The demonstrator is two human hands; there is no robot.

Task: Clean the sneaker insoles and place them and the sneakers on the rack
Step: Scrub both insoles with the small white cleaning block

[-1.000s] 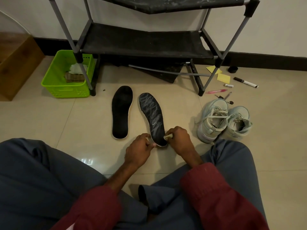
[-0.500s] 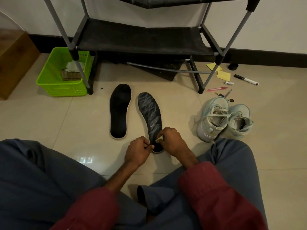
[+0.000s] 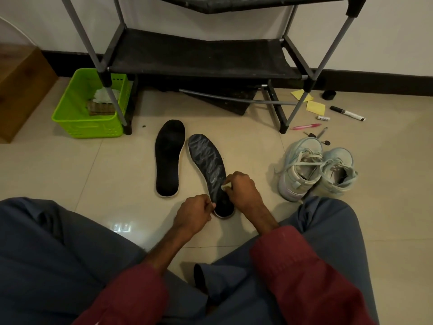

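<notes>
Two black insoles lie side by side on the tiled floor. The left insole (image 3: 169,158) is plain black. The right insole (image 3: 207,161) carries pale wet streaks. My left hand (image 3: 194,213) pinches the heel edge of the right insole. My right hand (image 3: 241,190) grips a small pale wipe (image 3: 226,186) and presses it on that insole's lower half. A pair of pale blue sneakers (image 3: 316,168) stands to the right. The black shoe rack (image 3: 203,55) stands against the wall beyond the insoles.
A green basket (image 3: 77,113) with cloths sits left of the rack, a wooden box (image 3: 18,90) further left. A loose rack tube (image 3: 234,98), yellow notes (image 3: 315,106), a marker (image 3: 348,113) and pens (image 3: 305,126) lie right of the rack. My crossed legs fill the foreground.
My right hand has moved the wipe from the insole's heel up along its right side. My left hand has kept its pinch at the heel.
</notes>
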